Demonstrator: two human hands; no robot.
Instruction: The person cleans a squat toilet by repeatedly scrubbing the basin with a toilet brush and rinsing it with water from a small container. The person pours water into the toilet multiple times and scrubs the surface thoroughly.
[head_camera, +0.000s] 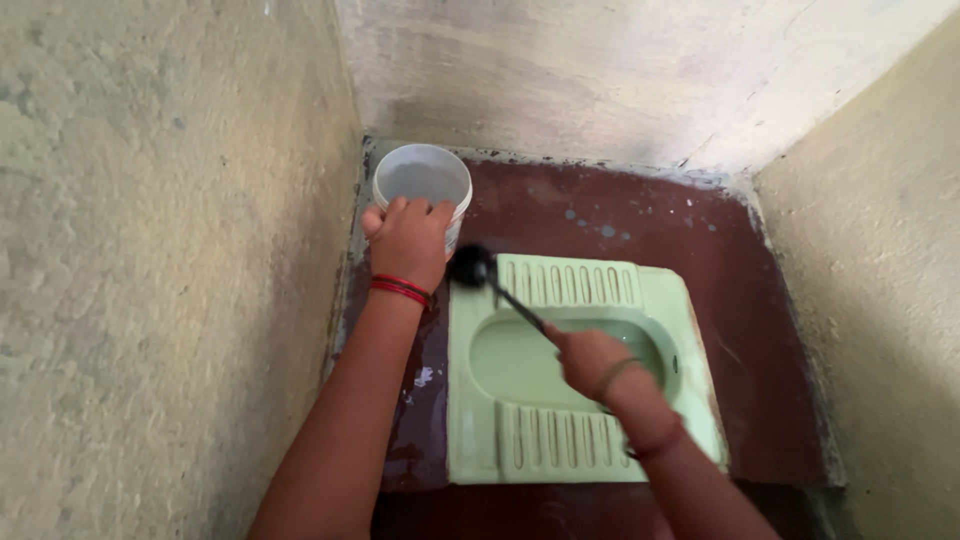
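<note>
Water fills the white bucket (421, 180), its rim gripped by the left hand (410, 240); right hand (588, 360) clenches a black brush (472, 268) over the green squat pan (690, 330).

Pale green ribbed squat pan (560, 440), maroon floor (740, 330)

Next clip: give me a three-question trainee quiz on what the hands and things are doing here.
1. True or false: the left hand grips the rim of the white bucket.
2. What does the right hand hold? A) a cloth B) a black brush C) a bottle
3. Fill in: the brush head rests on the far footrest of the green ____.

Key: 1 true; 2 B; 3 squat toilet pan.
</note>
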